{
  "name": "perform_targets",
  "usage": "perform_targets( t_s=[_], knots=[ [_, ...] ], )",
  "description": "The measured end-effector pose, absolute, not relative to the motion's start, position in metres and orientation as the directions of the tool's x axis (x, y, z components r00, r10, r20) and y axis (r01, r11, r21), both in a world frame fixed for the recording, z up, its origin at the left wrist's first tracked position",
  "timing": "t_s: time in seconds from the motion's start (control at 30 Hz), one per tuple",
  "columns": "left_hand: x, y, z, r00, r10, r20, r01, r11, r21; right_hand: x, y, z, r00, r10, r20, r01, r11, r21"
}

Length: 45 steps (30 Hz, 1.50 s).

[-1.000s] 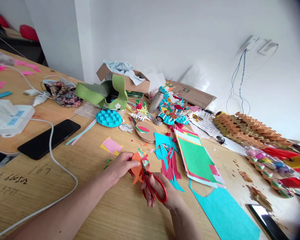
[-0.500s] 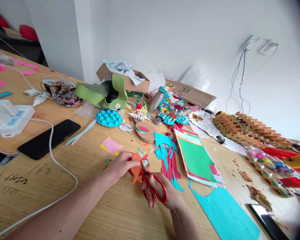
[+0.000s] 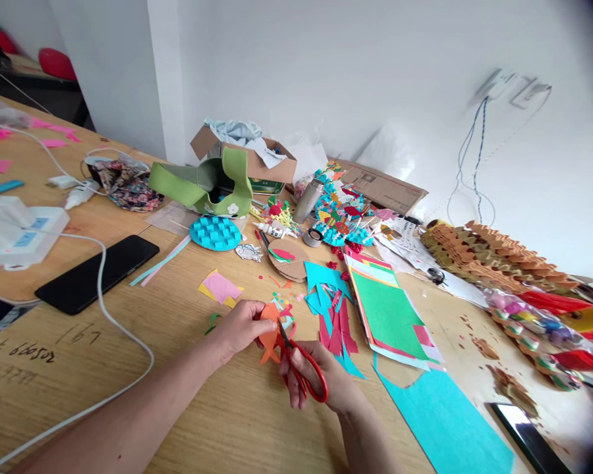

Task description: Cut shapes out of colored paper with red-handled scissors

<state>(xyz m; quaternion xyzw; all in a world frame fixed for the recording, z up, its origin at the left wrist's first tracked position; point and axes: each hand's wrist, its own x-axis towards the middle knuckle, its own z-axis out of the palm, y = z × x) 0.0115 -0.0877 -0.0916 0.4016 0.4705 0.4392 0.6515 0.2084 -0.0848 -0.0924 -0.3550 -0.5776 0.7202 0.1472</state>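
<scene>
My left hand pinches a piece of orange paper with a fish-like outline and a forked lower end. In my right hand are red-handled scissors, fingers through the loops. Their blades lie against the right edge of the orange paper, and my left thumb is close to the tip. Behind the paper lie small coloured scraps, partly hidden by it. Red paper strips and cut turquoise paper rest just beyond my right hand.
A stack of coloured sheets and a large turquoise sheet lie to the right. A black phone and white cable are at left. Cardboard discs, a green felt basket and a steel flask stand farther back.
The scissor handles have come slightly closer together, and the fingers of my right hand have shifted a little. My left hand and the orange paper stay almost in place.
</scene>
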Motion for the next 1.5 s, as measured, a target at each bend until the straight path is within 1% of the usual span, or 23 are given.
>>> perform_targets(
  t_s=[0.2, 0.4, 0.67, 1.1, 1.5],
  knots=[
    [0.0110, -0.0879, -0.0894, 0.177, 0.948, -0.263, -0.182, 0.295, 0.938, 0.2075, -0.0839, -0.0906, -0.695, 0.617, -0.369, 0.227, -0.298, -0.927],
    [0.0116, -0.0887, -0.0881, 0.177, 0.946, -0.273, -0.206, 0.307, 0.929, 0.2059, -0.0830, -0.0872, -0.691, 0.619, -0.374, 0.246, -0.285, -0.926],
    [0.0119, -0.0874, -0.0884, 0.130, 0.955, -0.265, -0.229, 0.289, 0.930, 0.2072, -0.0828, -0.0891, -0.669, 0.631, -0.392, 0.259, -0.297, -0.919],
    [0.0121, -0.0871, -0.0897, 0.153, 0.959, -0.240, -0.187, 0.267, 0.945, 0.2058, -0.0834, -0.0881, -0.680, 0.632, -0.373, 0.233, -0.296, -0.926],
    [0.0128, -0.0874, -0.0908, 0.164, 0.952, -0.257, -0.205, 0.287, 0.936, 0.2061, -0.0823, -0.0876, -0.678, 0.627, -0.385, 0.244, -0.301, -0.922]
  ],
)
